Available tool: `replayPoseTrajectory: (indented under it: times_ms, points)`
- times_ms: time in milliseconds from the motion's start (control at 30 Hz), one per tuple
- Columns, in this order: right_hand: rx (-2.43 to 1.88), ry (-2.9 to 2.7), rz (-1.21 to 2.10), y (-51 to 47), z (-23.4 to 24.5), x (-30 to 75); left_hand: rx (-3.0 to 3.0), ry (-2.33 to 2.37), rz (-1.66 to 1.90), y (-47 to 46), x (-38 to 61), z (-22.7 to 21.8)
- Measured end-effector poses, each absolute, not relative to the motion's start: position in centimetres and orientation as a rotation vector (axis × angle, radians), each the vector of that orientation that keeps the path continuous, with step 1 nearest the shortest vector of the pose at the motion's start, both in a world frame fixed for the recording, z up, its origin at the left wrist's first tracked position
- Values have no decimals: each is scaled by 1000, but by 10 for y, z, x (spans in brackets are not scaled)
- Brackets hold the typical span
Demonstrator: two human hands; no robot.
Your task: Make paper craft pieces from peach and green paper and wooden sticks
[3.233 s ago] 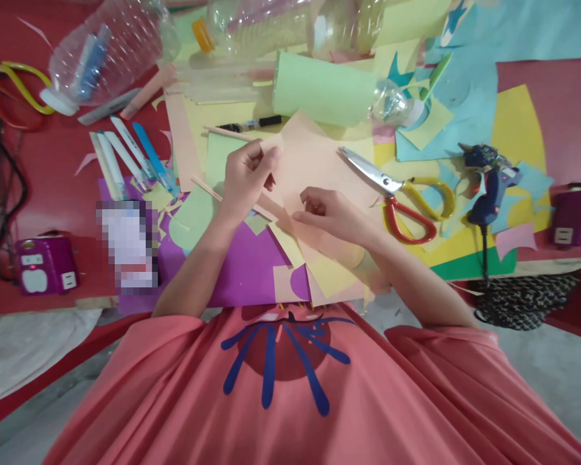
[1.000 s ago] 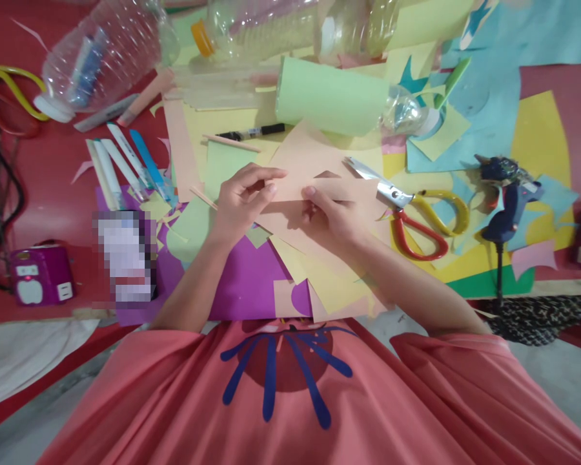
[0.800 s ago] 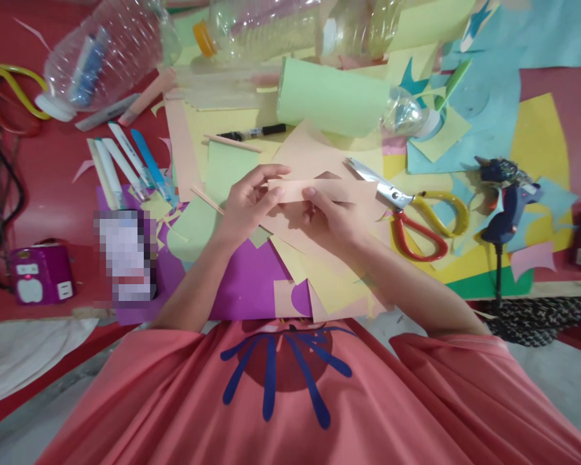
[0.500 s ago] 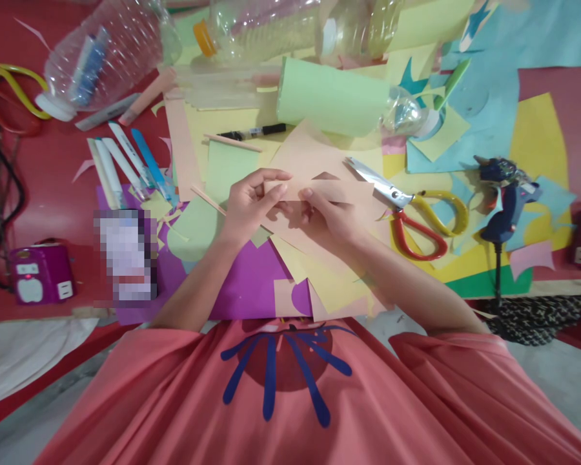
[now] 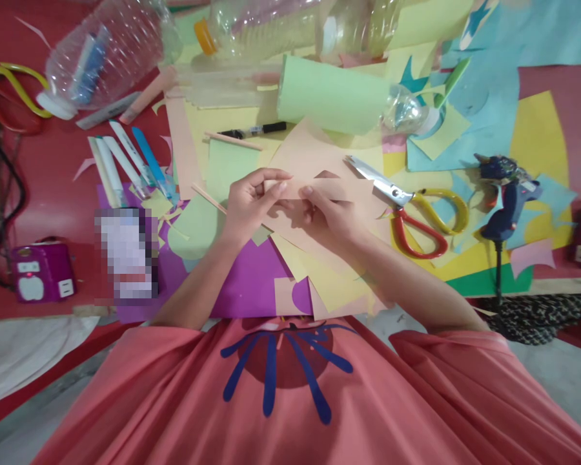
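A narrow strip of peach paper stretches between my two hands above the middle of the table. My left hand pinches its left part between thumb and bent fingers. Closer to the strip's middle, my right hand grips it with the thumb on top and the fingers curled beneath. Under the hands lies a larger peach sheet. Scissors with a yellow and a red handle rest just right of my right hand, blades apart. A black pen lies beyond my left hand.
A bottle wrapped in green paper lies behind the hands, with clear plastic bottles farther back. Markers and a blurred-out phone are at left. A glue gun stands at right. Paper scraps cover much of the table.
The peach strip's right end now reaches less far past my right hand, and more of the strip shows at my left fingers. Both hands stay nearly in place.
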State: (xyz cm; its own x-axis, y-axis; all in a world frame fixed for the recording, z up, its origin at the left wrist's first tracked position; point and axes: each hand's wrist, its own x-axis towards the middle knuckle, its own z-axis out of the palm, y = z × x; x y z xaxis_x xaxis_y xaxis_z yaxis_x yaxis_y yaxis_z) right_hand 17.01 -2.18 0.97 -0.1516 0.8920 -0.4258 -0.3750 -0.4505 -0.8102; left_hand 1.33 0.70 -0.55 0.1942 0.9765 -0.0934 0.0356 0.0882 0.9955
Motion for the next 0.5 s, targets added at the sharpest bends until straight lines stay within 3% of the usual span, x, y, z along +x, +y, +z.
replayPoseTrajectory:
  times_ms: [500]
  points:
    - [-1203,-630,1830,-22,2,171,1250,1140,1016,8,13,-6]
